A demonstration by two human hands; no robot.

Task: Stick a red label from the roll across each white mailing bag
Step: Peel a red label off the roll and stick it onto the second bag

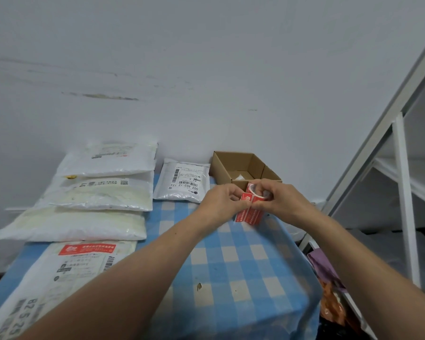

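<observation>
Head view: the red label roll (247,199) sits between left hand (220,203) and right hand (280,200), fingers (264,190) pinching it

Red label roll (247,198) held aloft, strip (252,216) dangling, white mailing bags (101,196) lined left (nearest bag (59,273) labelled)

Fingers of the left hand (221,202) and right hand (277,200), curled round the label roll (252,192), cover most of it; only part of its rim and a hanging strip show. The hands also hide the near wall of the cardboard box (238,163), whose pale contents cannot be identified. The nearest mailing bag (66,266) is cut by the lower left edge and crossed by the left forearm (145,261). Print on its red label (86,249) is too small to read. The shelving unit (400,168) runs off the right edge.
</observation>
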